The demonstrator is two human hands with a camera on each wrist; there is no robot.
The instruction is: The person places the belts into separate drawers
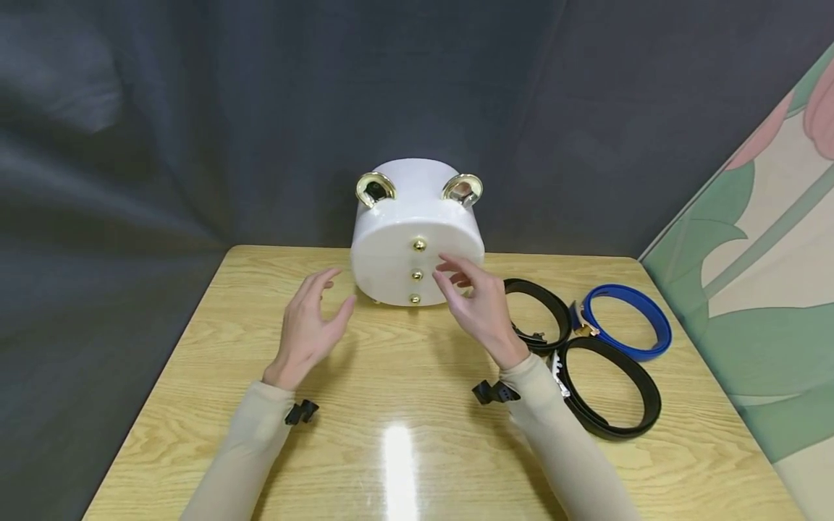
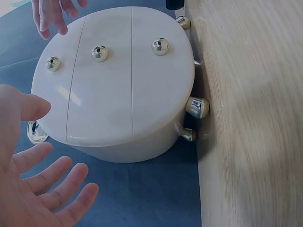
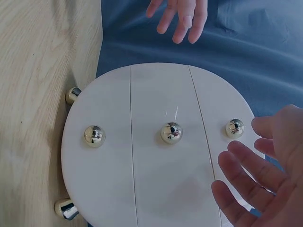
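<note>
A glossy white drawer box [image 1: 391, 253] with gold ear-shaped rings stands at the back of the table. Three round gold knobs [image 3: 171, 133] run down its front, one on each drawer panel, and gold feet [image 2: 197, 108] hold it off the wood. My left hand [image 1: 308, 325] hovers to the left of the box, fingers spread and nothing in it. Near the right part of the front, my right hand [image 1: 482, 300] is held in the air with fingers loosely bent, also holding nothing. In the wrist views, both hands appear apart from the box.
To the right lie coiled belts: a blue belt [image 1: 663, 325], a black belt [image 1: 651, 405] in front and another black belt [image 1: 562, 311] beside my right hand. A dark curtain [image 1: 260, 130] hangs behind the wooden table [image 1: 404, 376]. A floral panel [image 1: 749, 289] borders the right side.
</note>
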